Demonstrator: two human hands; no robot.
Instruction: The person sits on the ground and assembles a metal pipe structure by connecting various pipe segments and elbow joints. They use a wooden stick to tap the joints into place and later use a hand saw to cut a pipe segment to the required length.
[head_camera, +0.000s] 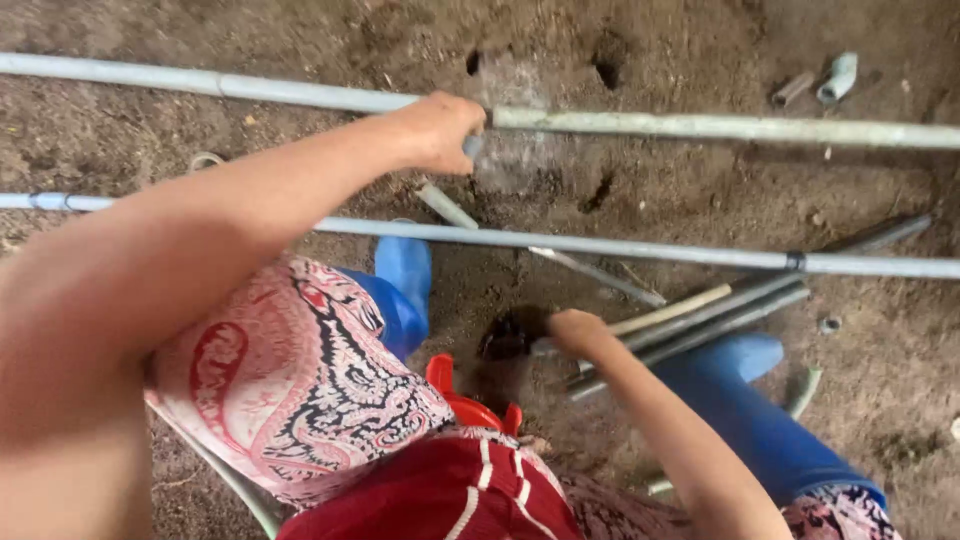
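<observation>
- Clearly, in the head view, the left hand (437, 128) reaches to the upper middle of the frame and is curled shut around the upper long grey metal pipe (700, 126), right where that pipe meets a pale smeared patch on the brown dirt ground (300, 40).
- That upper pipe runs almost flat across the whole frame, from the upper left edge to the right edge, dipping slightly to the right; its long axis is left-to-right.
- Just below it, a second long grey pipe with dark bands (600, 245) lies nearly parallel, from the left edge to the right edge, well apart from the first.
- Lower, at the centre of the frame, the right hand (575, 330) is closed on the near end of a bundle of shorter grey and tan rods (720, 310); these point from the centre up toward the right edge, slanting.
- Whether the right hand holds one rod or several, I cannot tell.
- Blue rubber boots (405, 285) stand on the dirt at centre, and a second boot shows lower right; patterned red and white cloth fills the lower left.
- A small grey pipe elbow fitting (838, 76) lies at the upper right, loose on the ground.
- As a judgement, the step in hand looks like steadying the upper pipe at its joint while a shorter piece is picked up; the next move would call for keeping the left hand's grasp firm and lifting a rod clear of the bundle.
</observation>
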